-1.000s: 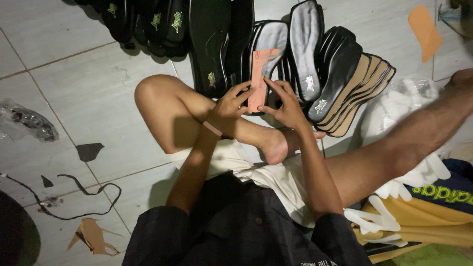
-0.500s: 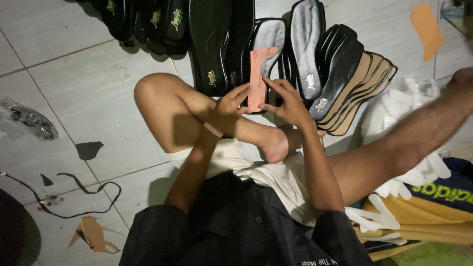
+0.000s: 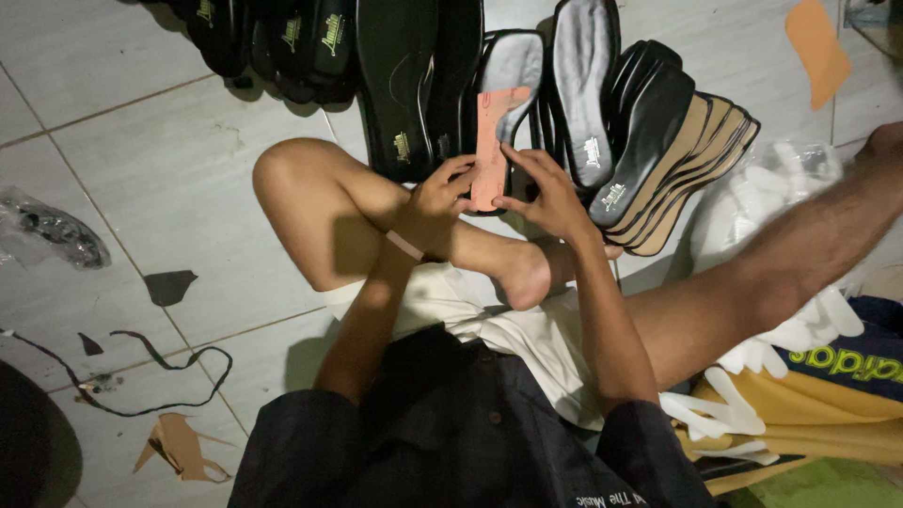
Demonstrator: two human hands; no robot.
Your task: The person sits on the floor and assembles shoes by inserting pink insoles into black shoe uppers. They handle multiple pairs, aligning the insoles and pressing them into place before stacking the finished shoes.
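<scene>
Left hand (image 3: 440, 193) and right hand (image 3: 548, 193) grip orange insole (image 3: 491, 141).

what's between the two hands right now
In the head view, a narrow orange-pink insole piece stands upright between the left hand and right hand, with fingers of both on its lower end.

Lighting was dim and warm, the frame darkening below the bent knee (image 3: 282, 174). A hard shadow fell beside the knee on the tile floor (image 3: 122, 141). Focus was soft, with grain throughout.
</scene>
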